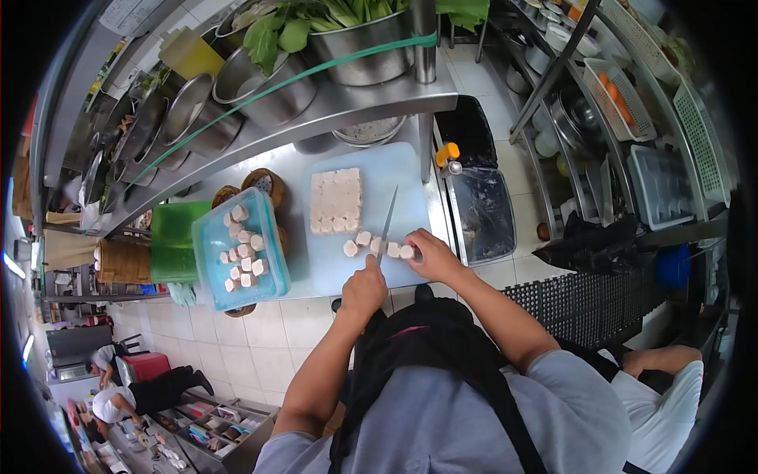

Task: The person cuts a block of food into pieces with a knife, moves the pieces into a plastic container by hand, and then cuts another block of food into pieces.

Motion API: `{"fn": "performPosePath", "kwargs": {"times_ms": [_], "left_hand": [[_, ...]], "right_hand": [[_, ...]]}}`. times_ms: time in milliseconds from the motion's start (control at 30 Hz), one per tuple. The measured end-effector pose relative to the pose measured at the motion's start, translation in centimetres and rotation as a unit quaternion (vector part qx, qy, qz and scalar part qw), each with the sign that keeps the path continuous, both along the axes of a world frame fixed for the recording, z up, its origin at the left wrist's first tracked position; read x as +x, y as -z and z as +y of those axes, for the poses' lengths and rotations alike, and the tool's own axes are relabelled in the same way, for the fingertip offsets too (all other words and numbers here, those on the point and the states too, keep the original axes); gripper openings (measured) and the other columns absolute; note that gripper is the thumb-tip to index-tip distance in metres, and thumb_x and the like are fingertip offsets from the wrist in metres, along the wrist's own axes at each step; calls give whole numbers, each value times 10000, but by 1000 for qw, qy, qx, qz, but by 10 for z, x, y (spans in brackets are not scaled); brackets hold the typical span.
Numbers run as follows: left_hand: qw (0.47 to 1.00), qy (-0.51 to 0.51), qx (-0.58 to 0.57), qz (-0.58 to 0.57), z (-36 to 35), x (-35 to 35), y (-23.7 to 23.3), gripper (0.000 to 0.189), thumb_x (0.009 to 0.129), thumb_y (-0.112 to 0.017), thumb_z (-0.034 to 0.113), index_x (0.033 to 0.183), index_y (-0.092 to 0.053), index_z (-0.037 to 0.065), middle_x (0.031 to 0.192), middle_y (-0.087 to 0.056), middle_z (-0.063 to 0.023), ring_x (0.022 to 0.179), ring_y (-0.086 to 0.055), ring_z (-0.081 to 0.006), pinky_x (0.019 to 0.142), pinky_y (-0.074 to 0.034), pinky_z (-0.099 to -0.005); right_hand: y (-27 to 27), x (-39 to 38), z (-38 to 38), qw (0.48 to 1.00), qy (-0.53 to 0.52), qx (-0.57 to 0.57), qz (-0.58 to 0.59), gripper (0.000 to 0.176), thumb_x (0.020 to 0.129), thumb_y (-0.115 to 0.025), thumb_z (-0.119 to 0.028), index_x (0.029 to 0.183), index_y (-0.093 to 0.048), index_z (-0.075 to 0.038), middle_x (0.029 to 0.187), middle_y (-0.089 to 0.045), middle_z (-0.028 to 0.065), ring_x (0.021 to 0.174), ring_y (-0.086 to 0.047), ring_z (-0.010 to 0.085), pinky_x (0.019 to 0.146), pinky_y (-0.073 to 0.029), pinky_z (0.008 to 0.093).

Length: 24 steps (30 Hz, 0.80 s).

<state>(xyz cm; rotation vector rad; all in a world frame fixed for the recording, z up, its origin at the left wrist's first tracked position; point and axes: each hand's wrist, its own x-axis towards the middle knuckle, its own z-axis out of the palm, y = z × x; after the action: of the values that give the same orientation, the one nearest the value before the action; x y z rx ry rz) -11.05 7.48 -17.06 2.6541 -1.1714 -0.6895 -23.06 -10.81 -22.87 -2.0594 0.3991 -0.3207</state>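
My left hand is closed around the handle of a kitchen knife, whose long blade points away from me over the cutting board. Beside the blade runs a short row of pale, tofu-like cubes. The fingers of my right hand curl against the end cube of that row. Farther up the board lies a larger pale block, with cut lines showing across its surface. To the left, a clear bluish plastic container holds several loose cubes.
Bamboo steamers and a green board sit left of the container. A steel shelf with pots and leafy greens crosses above the counter. Black-lined bins stand at right. A co-worker's arm shows at lower right.
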Motion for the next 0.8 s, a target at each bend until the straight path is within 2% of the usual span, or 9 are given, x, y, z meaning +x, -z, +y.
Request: {"fn": "performPosePath", "kwargs": {"times_ms": [100, 200, 267, 367, 667, 800], "left_hand": [[1000, 18, -8, 1, -7, -11, -16, 239, 1009, -558, 170, 1138, -489, -20, 800, -703, -323, 772, -721, -521, 713, -587, -609], [999, 22, 39, 22, -10, -20, -23, 247, 990, -565, 162, 1131, -489, -26, 832, -711, -329, 804, -728, -519, 730, -595, -601], [995, 32, 83, 40, -13, -22, -28, 234, 959, -522, 114, 1134, -497, -38, 928, -724, -353, 887, -749, -505, 795, -611, -576], [996, 33, 74, 29, -11, -20, -26, 234, 980, -548, 149, 1110, -500, -40, 877, -714, -353, 866, -737, -519, 780, -606, -586], [993, 27, 83, 76, -10, -14, -28, 234, 976, -520, 119, 1132, -491, -54, 906, -702, -383, 892, -721, -544, 814, -591, -604], [993, 24, 83, 83, -12, -14, -29, 230, 971, -523, 115, 1124, -489, -54, 889, -701, -381, 872, -719, -550, 793, -590, -614]], "right_hand": [[4, 2, 0, 1000, -12, -14, -7, 345, 802, -769, -61, 1114, -623, -54, 1037, -636, 137, 934, -680, 374, 812, -559, 456], [1, 6, 0, 1000, -20, -22, 5, 335, 799, -761, -66, 1107, -627, -52, 1040, -640, 147, 936, -676, 379, 822, -559, 465], [-2, 8, -1, 999, -27, -28, 17, 340, 798, -757, -70, 1112, -627, -53, 1049, -642, 148, 944, -674, 381, 830, -558, 470], [-3, 8, 1, 999, -29, -41, 3, 343, 796, -745, -76, 1118, -630, -57, 1049, -641, 148, 972, -670, 384, 851, -555, 478], [-3, 13, 2, 998, -42, -35, 25, 345, 793, -734, -71, 1125, -641, -63, 1063, -637, 154, 990, -662, 398, 865, -552, 485], [-5, 12, 1, 999, -34, -38, 17, 349, 786, -732, -57, 1123, -641, -58, 1051, -635, 157, 974, -665, 402, 849, -555, 484]]}}
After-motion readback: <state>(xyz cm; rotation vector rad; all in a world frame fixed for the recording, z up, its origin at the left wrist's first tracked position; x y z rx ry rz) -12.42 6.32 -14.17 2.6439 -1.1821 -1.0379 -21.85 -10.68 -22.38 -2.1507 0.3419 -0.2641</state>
